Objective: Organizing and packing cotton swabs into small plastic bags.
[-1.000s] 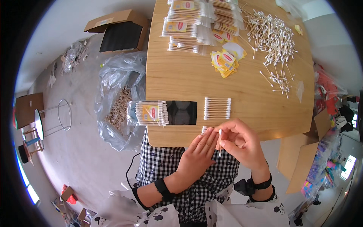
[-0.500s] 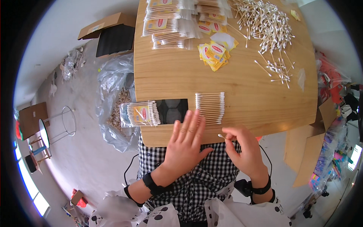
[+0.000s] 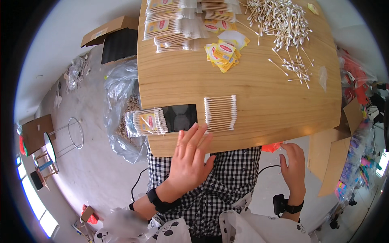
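My left hand (image 3: 189,156) is open with its fingers stretched out, at the table's near edge. Its fingertips lie by the near end of a neat row of cotton swabs (image 3: 221,113). Left of the row is a black panel (image 3: 181,118) with rounded marks. A clear bag of cotton swabs with a yellow label (image 3: 150,122) lies against it. Beyond the table's near edge on the right hangs my right hand (image 3: 293,168), thumb apart from the bent fingers. No swab shows in it. Just left of it is something red (image 3: 271,147), partly under the table.
Filled swab packets (image 3: 164,26) are stacked at the table's far left. Yellow cards (image 3: 223,54) lie near them. A heap of loose swabs (image 3: 279,22) covers the far right. A clear plastic sack (image 3: 119,89) stands left of the table; a cardboard box (image 3: 330,158) stands right.
My right hand has moved right, off the table's edge, and the cotton swab it pinched no longer shows. My left hand has shifted slightly left and nearer.
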`<state>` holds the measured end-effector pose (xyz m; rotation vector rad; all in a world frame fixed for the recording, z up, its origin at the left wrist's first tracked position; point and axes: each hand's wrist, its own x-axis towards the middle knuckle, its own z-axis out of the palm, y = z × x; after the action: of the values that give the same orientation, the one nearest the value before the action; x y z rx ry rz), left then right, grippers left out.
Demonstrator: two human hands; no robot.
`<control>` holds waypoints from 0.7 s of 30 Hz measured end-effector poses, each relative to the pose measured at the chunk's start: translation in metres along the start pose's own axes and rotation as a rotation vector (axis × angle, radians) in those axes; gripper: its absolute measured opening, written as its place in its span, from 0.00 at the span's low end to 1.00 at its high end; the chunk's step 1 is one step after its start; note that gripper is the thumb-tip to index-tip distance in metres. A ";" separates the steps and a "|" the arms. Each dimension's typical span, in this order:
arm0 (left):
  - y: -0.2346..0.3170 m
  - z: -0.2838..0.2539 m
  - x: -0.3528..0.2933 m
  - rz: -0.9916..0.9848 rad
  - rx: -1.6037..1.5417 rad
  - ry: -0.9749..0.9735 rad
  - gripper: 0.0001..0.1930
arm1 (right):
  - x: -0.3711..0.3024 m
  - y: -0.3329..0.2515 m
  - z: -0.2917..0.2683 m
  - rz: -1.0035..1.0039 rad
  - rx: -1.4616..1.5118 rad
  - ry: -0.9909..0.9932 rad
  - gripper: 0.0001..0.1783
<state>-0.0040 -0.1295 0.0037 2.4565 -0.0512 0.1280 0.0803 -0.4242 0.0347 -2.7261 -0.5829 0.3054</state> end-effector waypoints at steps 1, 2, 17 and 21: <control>0.002 0.005 0.000 0.004 -0.001 -0.019 0.34 | -0.002 0.003 0.001 0.035 -0.010 0.040 0.14; 0.001 0.008 0.002 0.019 0.017 -0.012 0.39 | -0.002 0.000 0.002 0.035 -0.011 0.044 0.14; -0.010 0.030 0.061 0.055 0.361 -0.180 0.58 | 0.085 -0.062 0.077 -0.269 0.642 0.326 0.11; -0.012 0.033 0.062 0.053 0.331 -0.181 0.55 | 0.088 -0.060 0.084 -0.299 0.600 0.314 0.10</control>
<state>0.0607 -0.1413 -0.0232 2.7928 -0.1873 -0.0699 0.1142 -0.3119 -0.0323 -2.0224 -0.6662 -0.0279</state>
